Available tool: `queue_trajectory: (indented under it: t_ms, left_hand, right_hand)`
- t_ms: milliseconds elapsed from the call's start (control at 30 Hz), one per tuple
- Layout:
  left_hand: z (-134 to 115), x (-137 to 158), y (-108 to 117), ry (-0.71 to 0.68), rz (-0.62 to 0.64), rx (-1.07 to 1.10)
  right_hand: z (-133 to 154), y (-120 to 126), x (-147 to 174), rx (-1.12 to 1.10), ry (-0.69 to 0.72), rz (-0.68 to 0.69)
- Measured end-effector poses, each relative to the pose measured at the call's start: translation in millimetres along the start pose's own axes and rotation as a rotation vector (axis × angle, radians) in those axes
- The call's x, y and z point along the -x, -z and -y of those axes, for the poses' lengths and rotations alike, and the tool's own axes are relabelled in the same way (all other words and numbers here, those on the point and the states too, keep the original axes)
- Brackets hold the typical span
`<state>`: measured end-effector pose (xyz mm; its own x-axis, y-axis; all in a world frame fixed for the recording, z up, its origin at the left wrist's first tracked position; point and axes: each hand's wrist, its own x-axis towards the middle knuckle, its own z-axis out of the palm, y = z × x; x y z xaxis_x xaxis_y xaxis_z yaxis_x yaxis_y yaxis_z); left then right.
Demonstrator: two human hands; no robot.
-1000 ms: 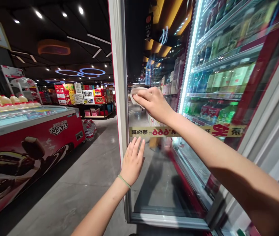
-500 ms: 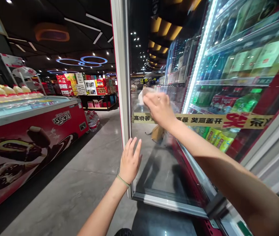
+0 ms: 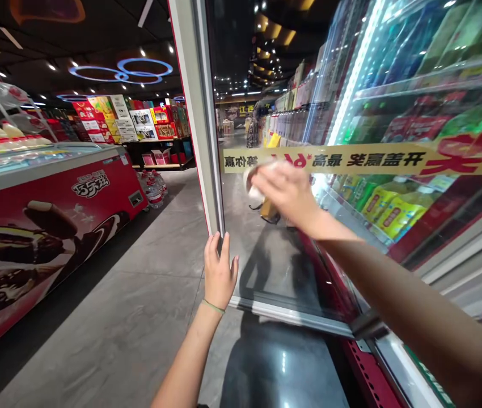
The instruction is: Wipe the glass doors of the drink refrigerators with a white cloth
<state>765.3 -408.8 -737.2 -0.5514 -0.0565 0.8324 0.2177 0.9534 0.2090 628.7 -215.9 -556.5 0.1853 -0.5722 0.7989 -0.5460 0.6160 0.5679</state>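
A glass cooler door point(image 3: 262, 260) with a pale metal frame stands swung out in front of me. My right hand point(image 3: 287, 195) is closed on a white cloth point(image 3: 254, 187) and presses it to the glass, just at a yellow strip with mirrored lettering point(image 3: 364, 160). The hand is slightly blurred. My left hand point(image 3: 219, 269), a thin green band at its wrist, has its fingers stretched out against the lower part of the door's frame edge point(image 3: 207, 170).
Lit cooler shelves with bottles point(image 3: 394, 209) stand on the right behind the door. At left is a red ice-cream freezer point(image 3: 54, 226), with shrink-wrapped water bottles point(image 3: 152, 188) on the floor beside it. Stacked boxes point(image 3: 132, 122) stand farther back.
My right hand with the cloth has moved down relative to the yellow strip, from above it to across its lower edge. My left hand stays at the frame. The view has tilted downward.
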Motion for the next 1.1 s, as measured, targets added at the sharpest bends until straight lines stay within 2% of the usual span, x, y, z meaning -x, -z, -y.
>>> queue_trajectory:
  t_ms: [67,133,200,267,333,367,433,500,600,667,733,867,933,1000,1033,1100]
  left_hand:
    - [-4,7,-8,0.035,0.033,0.037]
    - [-7,16,-16,0.052,0.075,0.058]
    - [-8,25,-20,0.060,0.103,0.059]
    - [-7,34,-21,0.066,0.116,0.051]
    - [-6,45,-19,0.070,0.127,0.043]
    - [-5,51,-18,0.071,0.132,0.040]
    - [-4,63,-16,0.079,0.135,0.040]
    - [-4,75,-15,0.086,0.136,0.045]
    - [-5,83,-14,0.073,0.146,0.063]
    - [-8,82,-13,0.050,0.146,0.072]
    - [-12,78,-12,0.023,0.151,0.077]
    - [-22,70,-12,-0.017,0.166,0.094]
    - [-27,69,-12,-0.028,0.161,0.097]
    - [-30,68,-11,-0.047,0.150,0.087]
    - [-30,67,-9,-0.060,0.144,0.074]
    - [-28,67,-4,-0.082,0.135,0.036]
  right_hand:
    - [-14,3,-18,0.032,-0.201,-0.011]
    - [-3,4,-7,-0.023,-0.231,0.032]
    - [31,4,36,-0.102,-0.093,0.125]
    - [73,5,93,-0.173,0.091,0.229]
    - [105,10,141,-0.217,0.209,0.257]
    - [111,13,155,-0.213,0.236,0.265]
    - [100,23,157,-0.156,0.223,0.292]
    - [61,33,129,-0.056,0.121,0.284]
    - [-9,47,70,0.087,-0.214,0.130]
    - [-33,53,53,0.097,-0.394,0.079]
    - [-23,56,67,0.096,-0.414,0.096]
    - [56,59,156,0.077,-0.107,0.207]
    - [79,65,192,0.057,-0.013,0.204]
    - [74,75,202,0.056,0.005,0.215]
    - [61,81,197,0.071,-0.040,0.217]
    - [25,93,170,0.116,-0.241,0.185]
